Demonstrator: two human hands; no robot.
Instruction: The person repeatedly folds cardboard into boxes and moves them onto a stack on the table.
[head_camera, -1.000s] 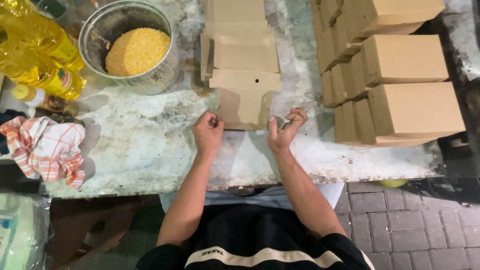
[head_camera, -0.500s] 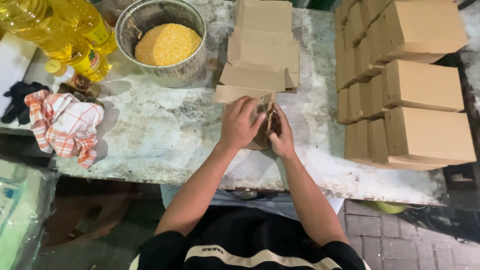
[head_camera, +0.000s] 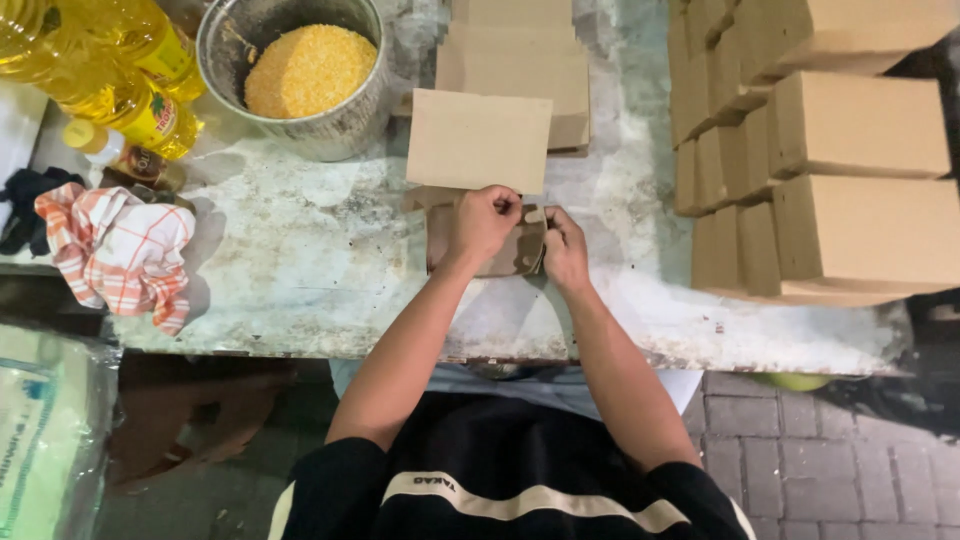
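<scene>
A partly folded brown cardboard box (head_camera: 478, 150) stands on the worn marble table (head_camera: 300, 270), its top panel raised toward the far side. My left hand (head_camera: 484, 222) grips the box's near flap from the left. My right hand (head_camera: 563, 248) pinches the same flap from the right, fingers closed on the cardboard. Both hands meet at the box's front edge. Behind it lies a stack of flat unfolded box blanks (head_camera: 520, 50).
Several assembled cardboard boxes (head_camera: 850, 170) are stacked at the right. A metal pot of yellow grain (head_camera: 305, 70) stands at the back left, beside yellow oil bottles (head_camera: 110, 70). A checked cloth (head_camera: 120, 250) lies at the left edge.
My hands came together from apart, picked up a box blank and moved it nearer. The box's top panel now stands raised, and the hands have closed on its front flap.
</scene>
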